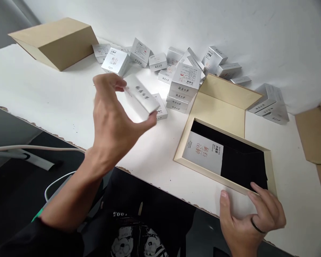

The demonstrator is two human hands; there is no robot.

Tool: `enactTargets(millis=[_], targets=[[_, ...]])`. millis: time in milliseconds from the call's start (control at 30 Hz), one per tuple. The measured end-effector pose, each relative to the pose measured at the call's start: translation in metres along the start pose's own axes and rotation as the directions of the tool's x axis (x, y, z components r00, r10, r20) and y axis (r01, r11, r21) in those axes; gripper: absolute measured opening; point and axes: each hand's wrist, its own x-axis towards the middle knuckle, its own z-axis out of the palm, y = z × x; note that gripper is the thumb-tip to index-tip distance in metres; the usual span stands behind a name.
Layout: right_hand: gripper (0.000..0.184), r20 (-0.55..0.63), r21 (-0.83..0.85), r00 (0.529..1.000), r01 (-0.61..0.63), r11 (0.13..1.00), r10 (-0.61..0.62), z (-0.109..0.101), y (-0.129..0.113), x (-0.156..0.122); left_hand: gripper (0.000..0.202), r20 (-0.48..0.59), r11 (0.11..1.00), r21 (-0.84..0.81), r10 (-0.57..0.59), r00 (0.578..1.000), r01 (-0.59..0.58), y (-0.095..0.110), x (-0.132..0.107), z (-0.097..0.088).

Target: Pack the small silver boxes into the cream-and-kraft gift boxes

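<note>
Between the thumb and fingers of my left hand (115,114) is a small white box (141,97) with printed lettering, tilted and held above the table. My right hand (256,217), a dark ring on one finger, rests by the near right corner of an open cream gift box (182,151), its fingers apart and fingertips at the rim. In the left part of the gift box lies one silver-white printed box (203,151). Black lining (242,166) shows in the rest of it. The lid (222,107) is folded back toward the wall.
Many small silver boxes lie scattered and stacked (184,80) along the wall, some at the right (270,103). A closed-looking cream box (64,44) stands at the far left. Brown cardboard (314,132) is at the right edge. A white cable (37,149) hangs at the table's front left.
</note>
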Motion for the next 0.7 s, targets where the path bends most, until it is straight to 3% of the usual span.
enactTargets(millis=[33,100,167,200,267,333,400,433,500,533,700], targets=[[0.086,0.003,0.001,1.0,-0.005,1.0,0.005,0.0,-0.001,0.0,0.063,-0.045,0.994,-0.091,0.062,0.997,-0.066,0.006,-0.001,0.0],[0.085,0.017,0.008,1.0,-0.016,1.0,0.016,-0.001,-0.004,0.001,0.062,-0.008,0.948,-0.239,0.212,0.977,-0.208,0.023,-0.001,0.003],[0.084,0.038,0.013,0.999,-0.022,1.0,0.022,-0.003,-0.006,0.001,0.058,0.123,0.875,-0.309,0.425,0.897,-0.373,0.047,0.003,0.008],[0.084,0.045,0.014,0.999,-0.023,1.0,0.022,-0.003,-0.006,0.002,0.054,0.201,0.828,-0.32,0.535,0.821,-0.461,0.06,0.006,0.012],[0.083,0.055,0.013,0.998,-0.022,1.0,0.021,-0.004,-0.007,0.001,0.046,0.367,0.723,-0.323,0.69,0.624,-0.61,0.087,0.012,0.02],[0.081,0.059,0.005,0.998,-0.033,0.999,0.033,-0.004,-0.008,0.001,0.051,0.491,0.634,-0.31,0.745,0.452,-0.709,0.109,0.019,0.03],[0.078,0.062,-0.003,0.997,-0.05,0.999,0.05,-0.004,-0.008,-0.001,0.066,0.601,0.599,-0.317,0.726,0.333,-0.735,0.119,0.024,0.039],[0.076,0.061,-0.006,0.996,-0.057,0.998,0.057,-0.003,-0.008,-0.001,0.075,0.656,0.612,-0.318,0.693,0.298,-0.724,0.118,0.026,0.042],[0.071,0.058,-0.004,0.996,-0.066,0.998,0.066,-0.003,-0.009,-0.002,0.086,0.738,0.675,-0.305,0.614,0.281,-0.672,0.108,0.028,0.042],[0.069,0.057,0.001,0.996,-0.069,0.998,0.069,-0.003,-0.009,-0.002,0.086,0.755,0.708,-0.3,0.586,0.295,-0.639,0.099,0.028,0.04],[0.06,0.046,0.028,0.995,-0.094,0.995,0.092,-0.001,-0.011,0.0,0.064,0.704,0.864,-0.324,0.492,0.512,-0.385,0.053,0.017,0.028]])
